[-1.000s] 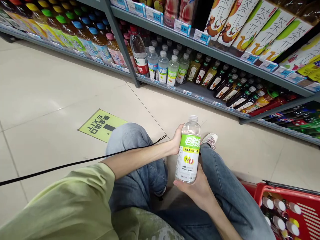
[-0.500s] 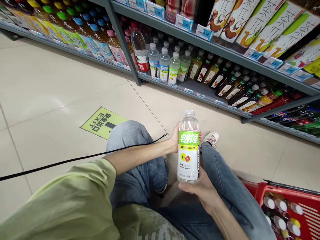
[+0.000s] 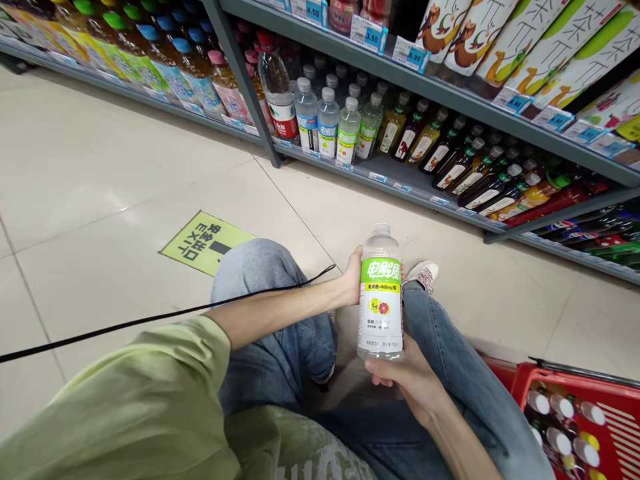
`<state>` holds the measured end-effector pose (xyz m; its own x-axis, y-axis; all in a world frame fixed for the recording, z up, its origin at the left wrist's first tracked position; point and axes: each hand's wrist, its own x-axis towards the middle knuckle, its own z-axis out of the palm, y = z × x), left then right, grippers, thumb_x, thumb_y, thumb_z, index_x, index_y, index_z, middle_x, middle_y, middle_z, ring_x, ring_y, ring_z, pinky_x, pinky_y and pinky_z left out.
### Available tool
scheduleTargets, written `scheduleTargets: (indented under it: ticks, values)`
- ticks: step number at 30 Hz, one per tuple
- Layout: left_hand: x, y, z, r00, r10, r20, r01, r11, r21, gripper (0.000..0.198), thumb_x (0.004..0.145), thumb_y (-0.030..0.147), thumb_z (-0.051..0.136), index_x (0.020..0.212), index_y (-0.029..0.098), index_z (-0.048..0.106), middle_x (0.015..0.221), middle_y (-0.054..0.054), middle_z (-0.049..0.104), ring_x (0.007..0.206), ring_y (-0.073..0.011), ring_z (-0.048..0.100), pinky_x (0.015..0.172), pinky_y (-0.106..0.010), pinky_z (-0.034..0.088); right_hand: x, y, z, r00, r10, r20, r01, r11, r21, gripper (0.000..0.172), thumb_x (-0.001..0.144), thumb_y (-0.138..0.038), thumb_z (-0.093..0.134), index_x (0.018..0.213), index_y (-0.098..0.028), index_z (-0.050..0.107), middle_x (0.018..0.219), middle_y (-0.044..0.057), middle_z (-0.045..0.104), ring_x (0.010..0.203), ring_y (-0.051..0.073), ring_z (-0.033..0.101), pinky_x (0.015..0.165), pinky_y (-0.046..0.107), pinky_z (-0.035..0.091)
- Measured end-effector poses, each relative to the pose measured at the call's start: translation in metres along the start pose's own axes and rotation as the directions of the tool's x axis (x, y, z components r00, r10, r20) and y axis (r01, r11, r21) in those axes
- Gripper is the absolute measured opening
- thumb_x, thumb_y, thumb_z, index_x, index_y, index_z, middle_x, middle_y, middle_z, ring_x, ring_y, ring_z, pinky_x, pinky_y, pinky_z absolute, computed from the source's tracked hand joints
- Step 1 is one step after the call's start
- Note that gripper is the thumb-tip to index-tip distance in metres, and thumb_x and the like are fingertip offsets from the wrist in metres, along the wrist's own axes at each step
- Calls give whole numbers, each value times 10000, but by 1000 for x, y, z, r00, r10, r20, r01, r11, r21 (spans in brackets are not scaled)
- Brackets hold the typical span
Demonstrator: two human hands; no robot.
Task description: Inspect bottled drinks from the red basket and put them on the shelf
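A clear drink bottle with a white cap and a green, yellow and white label stands nearly upright between my hands, its label facing me. My left hand grips its upper left side, with fingertips showing at the far right edge. Low down, my right hand holds the bottle's base, the thumb across the bottom front and the fingers partly hidden beneath. Across the floor, matching bottles with green or blue labels sit on the lowest shelf.
A grey shelf rack with several dark and amber bottles runs across the front. Large cartons stand above. At lower right is a red shopping basket holding capped bottles. A green exit sign lies on the floor; a black strap crosses left.
The bottle has turned slightly in my hands, so its label faces me more squarely. My right hand's fingers have shifted at the base. The view has moved a little.
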<state>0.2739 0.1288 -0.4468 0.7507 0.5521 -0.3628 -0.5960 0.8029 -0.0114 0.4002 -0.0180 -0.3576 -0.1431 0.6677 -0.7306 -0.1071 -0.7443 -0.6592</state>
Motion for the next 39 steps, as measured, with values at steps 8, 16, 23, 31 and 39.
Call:
scheduleTargets:
  ticks: [8, 16, 23, 31, 39]
  values:
    - [-1, 0, 1, 1000, -10, -25, 9, 1000, -16, 508, 831, 485, 402, 1004, 87, 667, 919, -192, 759, 839, -330, 733, 747, -432, 566, 1, 2, -7, 999, -8, 53, 8, 1000, 2, 556, 604, -411, 954, 985, -141, 651, 781, 27, 714, 541, 120, 583, 500, 238, 332]
    - [-6, 0, 12, 997, 10, 74, -15, 998, 65, 532, 811, 529, 455, 1006, 81, 665, 933, -185, 754, 848, -317, 724, 787, -418, 549, 3, 6, -3, 1000, 17, 1, -17, 999, 42, 569, 609, -381, 957, 1029, -155, 646, 836, 17, 725, 578, 101, 585, 514, 221, 362]
    - [-7, -1, 12, 999, 3, 51, -7, 997, 78, 535, 796, 531, 478, 1019, 86, 674, 944, -179, 755, 847, -306, 713, 824, -427, 538, 3, 6, -2, 1000, 7, -3, -7, 1000, -13, 567, 606, -381, 946, 1024, -151, 641, 815, 16, 724, 554, 101, 575, 502, 222, 355]
    - [-5, -1, 9, 997, -6, 81, 1, 998, 61, 549, 794, 557, 473, 1018, 96, 669, 939, -181, 754, 848, -312, 712, 825, -432, 539, 2, 4, 0, 1000, -2, -7, 2, 1000, -26, 550, 614, -370, 939, 1017, -146, 640, 808, 18, 721, 565, 103, 571, 503, 221, 359]
    - [-6, -1, 11, 999, 13, 51, -17, 997, 78, 573, 785, 563, 484, 1037, 82, 668, 935, -177, 747, 848, -308, 709, 827, -429, 536, 2, 3, 1, 1000, 9, -4, -9, 1000, -28, 559, 615, -366, 943, 1031, -162, 630, 796, 6, 717, 562, 107, 570, 508, 226, 346]
